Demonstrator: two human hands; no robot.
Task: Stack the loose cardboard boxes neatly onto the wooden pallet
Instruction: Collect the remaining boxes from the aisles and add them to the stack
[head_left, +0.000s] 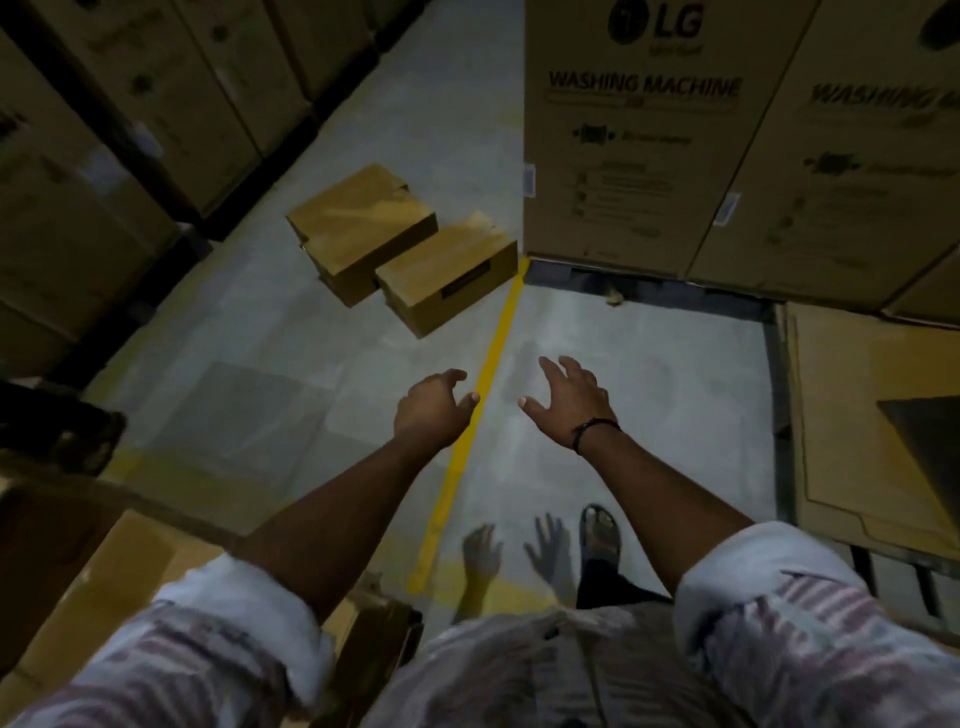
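Warehouse aisle, seen from above: we look down on a person's two bare arms stretched forward over the concrete floor (311, 415), with striped sleeves (810, 613) rolled above the elbows. The left hand (434, 408) hangs with its fingers loosely curled and its thumb pointing inward. Its grip is slack and has hold of nothing. The right hand (569, 402), with a dark band (595, 430) at the wrist, is spread wider, fingers apart and reaching ahead. Its grip is empty as well. The two hands are near each other but apart, and both are in the air, touching nothing.

Ahead of them, well out of reach, two loose cardboard boxes lie on the floor. The far box (358, 223) and the near box (447, 280) sit side by side, touching along one edge, both closed and both at an angle to the aisle. A yellow line (452, 478) painted on the floor runs from the near box's right corner back toward the person and passes between the two hands in our view.

Tall washing-machine cartons (639, 135) stand at the upper right, just beside the near box. A row of large dim cartons (130, 104) lines the left side of the aisle. A flattened cardboard sheet (872, 415) lies at the right edge, and another carton (119, 571) shows at the lower left under the left arm. One sandalled foot (600, 530) is planted on the floor below the right forearm, next to the faint shadows of both hands.
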